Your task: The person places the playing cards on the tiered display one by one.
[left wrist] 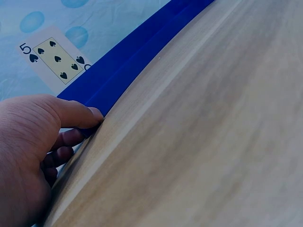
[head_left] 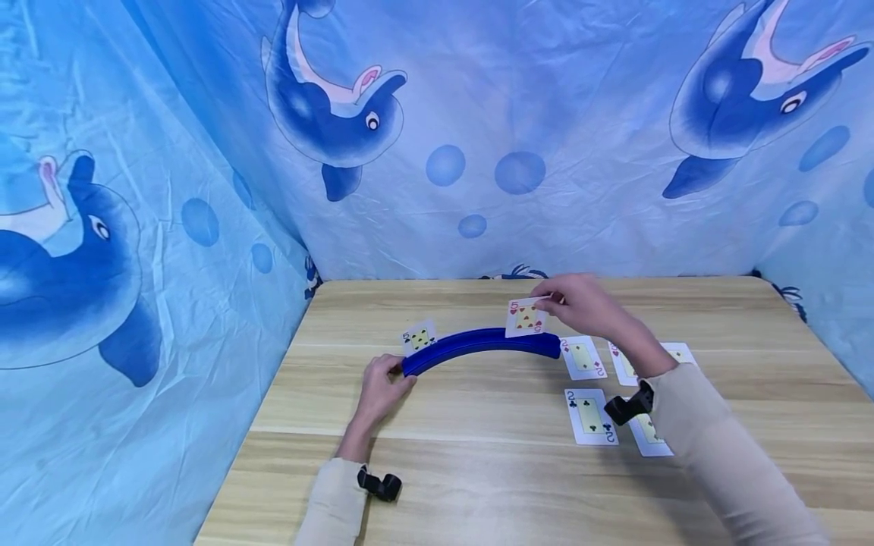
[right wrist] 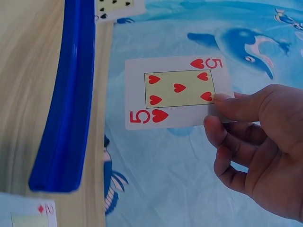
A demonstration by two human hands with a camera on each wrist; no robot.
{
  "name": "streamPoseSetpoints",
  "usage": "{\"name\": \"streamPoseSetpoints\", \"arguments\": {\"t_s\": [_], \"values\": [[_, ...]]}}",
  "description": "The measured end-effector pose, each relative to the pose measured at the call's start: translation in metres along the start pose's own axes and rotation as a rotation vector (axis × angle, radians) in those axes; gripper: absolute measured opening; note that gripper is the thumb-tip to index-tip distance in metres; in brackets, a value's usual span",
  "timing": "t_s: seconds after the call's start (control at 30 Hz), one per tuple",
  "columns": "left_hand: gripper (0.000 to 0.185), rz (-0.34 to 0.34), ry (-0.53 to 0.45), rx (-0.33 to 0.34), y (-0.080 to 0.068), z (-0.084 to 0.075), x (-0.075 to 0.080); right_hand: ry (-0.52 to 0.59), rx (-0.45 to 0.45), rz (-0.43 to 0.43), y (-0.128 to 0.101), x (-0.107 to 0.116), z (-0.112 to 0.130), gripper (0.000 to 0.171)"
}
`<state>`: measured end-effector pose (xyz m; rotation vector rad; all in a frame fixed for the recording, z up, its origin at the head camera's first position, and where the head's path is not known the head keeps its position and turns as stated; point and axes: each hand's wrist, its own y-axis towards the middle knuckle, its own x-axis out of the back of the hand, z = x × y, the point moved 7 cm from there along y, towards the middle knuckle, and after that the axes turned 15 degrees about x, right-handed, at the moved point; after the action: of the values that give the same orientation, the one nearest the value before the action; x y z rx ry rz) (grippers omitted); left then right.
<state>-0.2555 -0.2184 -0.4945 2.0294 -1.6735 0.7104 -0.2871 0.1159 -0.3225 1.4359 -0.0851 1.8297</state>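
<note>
A curved blue card holder (head_left: 478, 340) stands on the wooden table. At its left end my left hand (head_left: 382, 388) grips it, thumb in front and fingers behind, as the left wrist view shows. The five of spades (left wrist: 57, 59) stands upright in the holder near that end. My right hand (head_left: 580, 305) pinches the five of hearts (right wrist: 179, 91) by one edge between thumb and fingers. In the head view this card overlaps the right part of the holder; in the right wrist view it appears apart from it, face visible.
Right of the holder lie several face-up cards, among them the two of diamonds (head_left: 583, 357) and the two of clubs (head_left: 590, 416). My right forearm (head_left: 710, 440) partly covers others. A blue dolphin-print cloth (head_left: 478, 189) hangs behind the table (head_left: 464, 485).
</note>
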Motion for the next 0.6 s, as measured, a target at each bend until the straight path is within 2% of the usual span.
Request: {"name": "streamPoseSetpoints", "arguments": {"t_s": [0.6], "values": [[0.028, -0.003, 0.006, -0.012, -0.002, -0.001, -0.001, 0.08, 0.104, 0.025, 0.051, -0.059, 0.034, 0.016]]}}
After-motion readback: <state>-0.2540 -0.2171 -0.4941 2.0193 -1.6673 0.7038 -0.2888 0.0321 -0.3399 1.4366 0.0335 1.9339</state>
